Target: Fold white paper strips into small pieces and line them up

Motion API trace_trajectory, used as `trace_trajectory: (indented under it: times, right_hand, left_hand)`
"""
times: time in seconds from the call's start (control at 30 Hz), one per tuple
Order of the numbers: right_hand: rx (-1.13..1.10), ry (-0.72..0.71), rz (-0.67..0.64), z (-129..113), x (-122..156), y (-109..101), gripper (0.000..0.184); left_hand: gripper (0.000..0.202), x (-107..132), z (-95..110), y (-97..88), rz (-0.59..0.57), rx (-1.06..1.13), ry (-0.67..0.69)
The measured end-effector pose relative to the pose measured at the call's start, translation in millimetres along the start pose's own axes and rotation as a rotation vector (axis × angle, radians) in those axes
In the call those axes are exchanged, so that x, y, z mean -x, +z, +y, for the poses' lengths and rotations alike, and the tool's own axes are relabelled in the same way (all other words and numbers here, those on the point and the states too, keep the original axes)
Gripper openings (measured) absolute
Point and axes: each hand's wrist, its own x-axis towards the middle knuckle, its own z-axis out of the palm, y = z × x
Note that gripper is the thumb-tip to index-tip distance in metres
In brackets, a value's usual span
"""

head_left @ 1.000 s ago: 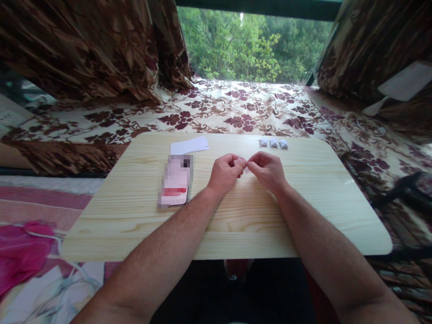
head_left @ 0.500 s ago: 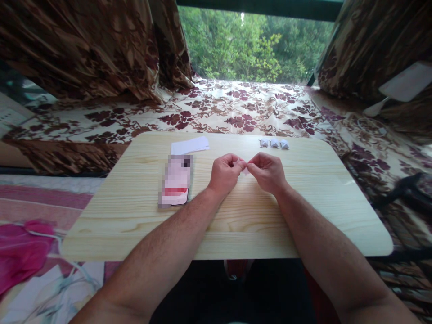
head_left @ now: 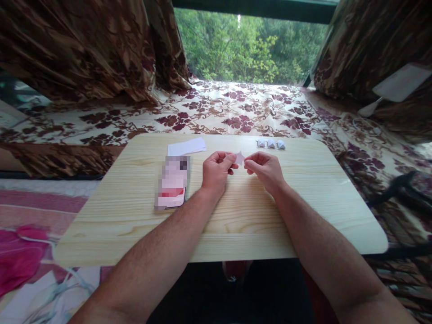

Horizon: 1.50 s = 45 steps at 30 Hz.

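Note:
A small folded paper star [head_left: 239, 158], pale white with pointed tips, is pinched between the thumb and fingers of my left hand [head_left: 218, 167]. My right hand [head_left: 265, 167] is closed, its fingertips at the star's right tip. Both hands are just above the middle of the wooden table [head_left: 243, 216]. Beyond my right hand, three white folded paper stars [head_left: 271, 144] sit in a row near the far edge. A small stack of white paper strips [head_left: 186, 146] lies at the far left of my left hand.
A phone [head_left: 172, 182] with a lit, partly blurred screen lies left of my left forearm. Behind the table is a ledge with floral cloth [head_left: 236, 108], below a window. Pink fabric [head_left: 23, 256] and white cables [head_left: 56, 252] lie at the lower left.
My hands have moved slightly apart and the paper star between them now shows more fully. My left hand has shifted left. The whole view has moved a little.

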Motion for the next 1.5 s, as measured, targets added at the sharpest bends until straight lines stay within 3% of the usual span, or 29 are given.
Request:
trace_trajectory:
  times: [0.57,0.77,0.97,1.1,1.3,1.5]
  right_hand:
    - [0.018,-0.058,0.028,0.2,0.1,0.1,0.012]
    - [0.018,-0.081,0.083,-0.5,-1.4,0.7,0.015]
    - [0.066,-0.02,-0.036,5.1,-0.7,-0.6,0.02]
    - [0.082,0.011,-0.1,4.6,1.0,0.2,0.023]
    - [-0.05,-0.05,0.022,5.5,-2.8,-1.7,0.022]
    - [-0.163,-0.07,-0.053,2.8,-1.4,0.2,0.029]
  left_hand:
    - [0.039,5.3,2.9,0.3,-0.051,-0.052,0.0]
    - [0.032,3.9,-1.0,-2.0,-0.086,-0.126,0.116]
    - [0.04,1.5,-3.9,-1.7,-0.098,-0.07,0.137]
    - [0.034,0.4,-3.4,-1.6,-0.085,-0.037,0.132]
    - [0.033,2.1,-2.0,-1.8,-0.096,-0.111,0.092]
    - [0.035,8.2,0.2,0.4,-0.241,-0.233,0.109]
